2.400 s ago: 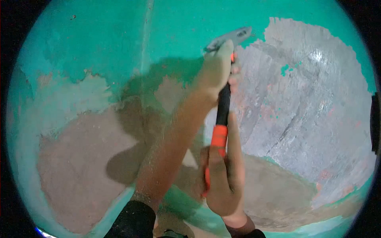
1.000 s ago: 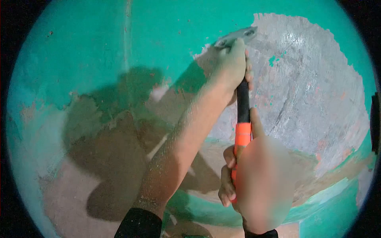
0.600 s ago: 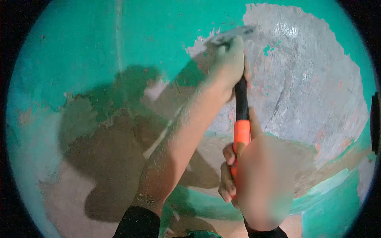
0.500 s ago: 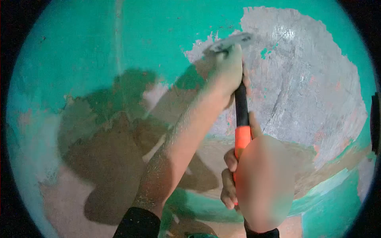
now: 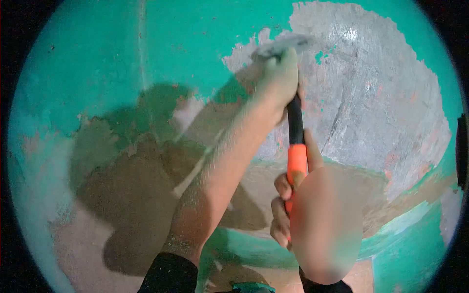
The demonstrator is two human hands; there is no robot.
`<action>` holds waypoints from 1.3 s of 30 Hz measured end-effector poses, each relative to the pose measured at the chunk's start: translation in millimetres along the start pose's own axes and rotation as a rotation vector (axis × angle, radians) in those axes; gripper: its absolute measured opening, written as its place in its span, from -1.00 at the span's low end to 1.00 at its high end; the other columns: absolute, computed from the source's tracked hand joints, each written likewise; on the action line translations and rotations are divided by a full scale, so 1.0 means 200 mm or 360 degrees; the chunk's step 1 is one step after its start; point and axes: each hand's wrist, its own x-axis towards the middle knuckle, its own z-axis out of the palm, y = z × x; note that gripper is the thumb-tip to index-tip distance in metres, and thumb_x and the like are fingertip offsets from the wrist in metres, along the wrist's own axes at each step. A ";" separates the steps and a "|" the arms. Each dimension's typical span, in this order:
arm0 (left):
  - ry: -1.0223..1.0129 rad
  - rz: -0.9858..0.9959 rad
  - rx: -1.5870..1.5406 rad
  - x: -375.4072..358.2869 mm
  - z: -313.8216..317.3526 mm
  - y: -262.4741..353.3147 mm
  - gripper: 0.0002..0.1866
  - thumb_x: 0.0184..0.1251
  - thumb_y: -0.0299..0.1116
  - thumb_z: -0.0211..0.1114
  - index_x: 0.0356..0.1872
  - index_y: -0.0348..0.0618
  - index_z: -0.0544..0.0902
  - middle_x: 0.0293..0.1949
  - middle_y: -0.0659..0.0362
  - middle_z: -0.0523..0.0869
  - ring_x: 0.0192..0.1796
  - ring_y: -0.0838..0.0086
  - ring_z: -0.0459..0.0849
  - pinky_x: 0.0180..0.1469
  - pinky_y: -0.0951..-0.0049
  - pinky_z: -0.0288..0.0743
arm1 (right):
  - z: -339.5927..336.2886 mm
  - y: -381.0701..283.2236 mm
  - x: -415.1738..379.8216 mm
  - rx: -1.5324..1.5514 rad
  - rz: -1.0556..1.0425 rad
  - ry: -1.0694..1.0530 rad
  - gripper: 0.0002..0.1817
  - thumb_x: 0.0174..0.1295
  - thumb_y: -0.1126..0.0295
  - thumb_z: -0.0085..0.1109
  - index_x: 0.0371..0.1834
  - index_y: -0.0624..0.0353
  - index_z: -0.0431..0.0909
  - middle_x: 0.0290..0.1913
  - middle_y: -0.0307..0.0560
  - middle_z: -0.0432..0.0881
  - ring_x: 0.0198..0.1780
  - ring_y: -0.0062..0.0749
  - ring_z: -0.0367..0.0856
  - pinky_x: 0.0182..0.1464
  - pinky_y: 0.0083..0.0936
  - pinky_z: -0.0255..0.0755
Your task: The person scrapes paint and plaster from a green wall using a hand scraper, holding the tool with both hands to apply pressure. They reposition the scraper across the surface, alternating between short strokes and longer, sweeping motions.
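Note:
A long-handled scraper [image 5: 296,124] with a black and orange handle reaches up the wall. Its wide grey blade [image 5: 288,45] is against or very near the wall, at the left part of a bare grey patch; motion smears the blade a little. My left hand [image 5: 285,80] is closed round the black shaft just below the blade. Lower down, my right hand [image 5: 312,215] grips the orange part, with one finger stretched along the shaft. A blurred area covers much of the right hand.
Green paint [image 5: 195,44] with ragged edges surrounds the bare grey patch [image 5: 366,97]. A brownish band [image 5: 332,185] runs below it, with a green curved strip underneath. Shadows of my arms and head fall on the wall at left. A dark object [image 5: 461,151] shows at the right edge.
The blade and both hands appear slightly higher in view, and the wall has shifted up and left by a similar small amount. Both hands keep their hold on the scraper.

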 end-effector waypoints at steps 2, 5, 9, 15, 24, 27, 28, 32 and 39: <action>-0.0025 -0.0047 0.0033 -0.04 0.00 -0.03 -0.71 0.45 -0.06 0.01 -0.31 -0.06 0.37 -0.56 0.34 0.42 -0.63 0.64 0.38 -0.58 0.48 0.31 | -0.03 0.00 -0.02 0.0025 0.0016 -0.0020 -0.35 0.45 0.36 -0.21 0.57 0.03 -0.15 -0.37 -0.18 0.33 -0.77 -0.73 0.12 -0.85 -0.73 0.06; -0.0007 0.0079 -0.0040 0.05 0.04 0.05 -0.72 0.43 -0.08 0.01 -0.33 -0.06 0.38 -0.58 0.34 0.41 -0.63 0.62 0.38 -0.59 0.48 0.29 | 0.02 -0.08 0.06 0.0147 -0.0047 -0.0049 -0.35 0.44 0.38 -0.22 0.57 0.02 -0.16 -0.38 -0.19 0.32 -0.77 -0.73 0.13 -0.86 -0.73 0.08; -0.0041 -0.0030 -0.0041 -0.04 0.04 -0.03 -0.71 0.43 -0.07 0.05 -0.30 -0.08 0.37 -0.57 0.31 0.41 -0.63 0.61 0.39 -0.56 0.48 0.34 | -0.03 -0.01 -0.03 0.0112 0.0040 0.0022 -0.36 0.44 0.37 -0.21 0.57 0.01 -0.13 -0.37 -0.19 0.32 -0.77 -0.74 0.12 -0.87 -0.73 0.06; 0.0017 0.0053 -0.0037 0.00 0.10 0.07 -0.70 0.45 -0.09 0.02 -0.22 -0.14 0.40 -0.53 0.28 0.42 -0.61 0.60 0.41 -0.57 0.46 0.37 | -0.05 -0.04 0.03 0.0164 0.0005 -0.0044 -0.36 0.49 0.35 -0.22 0.58 -0.02 -0.19 -0.35 -0.18 0.35 -0.76 -0.69 0.17 -0.80 -0.68 0.15; -0.0099 0.0106 0.0020 0.10 0.14 0.07 -0.75 0.44 -0.16 -0.02 -0.33 -0.13 0.37 -0.55 0.27 0.41 -0.63 0.58 0.39 -0.59 0.44 0.35 | -0.01 -0.09 0.09 0.0143 -0.0143 0.0032 -0.36 0.45 0.32 -0.19 0.56 0.05 -0.12 -0.39 -0.18 0.33 -0.80 -0.74 0.11 -0.89 -0.73 0.01; -0.0108 0.0017 -0.0021 0.01 0.12 -0.04 -0.73 0.43 -0.13 -0.01 -0.33 -0.12 0.36 -0.56 0.29 0.39 -0.63 0.62 0.37 -0.60 0.47 0.32 | -0.06 -0.06 0.00 0.0070 -0.0066 0.0070 -0.35 0.45 0.32 -0.16 0.56 0.08 -0.12 -0.38 -0.17 0.33 -0.81 -0.74 0.11 -0.89 -0.75 -0.01; -0.0104 0.0017 -0.0025 0.00 0.12 -0.05 -0.72 0.43 -0.13 -0.02 -0.34 -0.13 0.36 -0.57 0.28 0.40 -0.64 0.60 0.38 -0.60 0.46 0.34 | -0.06 -0.08 0.01 0.0099 -0.0081 0.0049 -0.35 0.44 0.33 -0.15 0.56 0.08 -0.12 -0.38 -0.16 0.33 -0.81 -0.74 0.11 -0.89 -0.75 -0.01; -0.0050 0.0138 -0.0034 0.10 0.14 0.03 -0.69 0.43 -0.13 -0.05 -0.37 -0.17 0.38 -0.61 0.23 0.41 -0.66 0.52 0.40 -0.61 0.41 0.38 | -0.07 -0.19 0.05 0.0165 -0.0079 -0.0007 -0.34 0.44 0.36 -0.12 0.56 0.07 -0.11 -0.38 -0.15 0.35 -0.79 -0.74 0.12 -0.89 -0.73 0.02; 0.0054 0.0279 0.0013 0.16 0.17 0.05 -0.63 0.42 -0.12 -0.12 -0.42 -0.24 0.40 -0.68 0.15 0.43 -0.71 0.39 0.44 -0.63 0.32 0.45 | -0.11 -0.16 0.08 0.0042 -0.0069 -0.0054 -0.36 0.44 0.36 -0.18 0.56 0.04 -0.10 -0.36 -0.17 0.36 -0.78 -0.74 0.12 -0.86 -0.71 0.04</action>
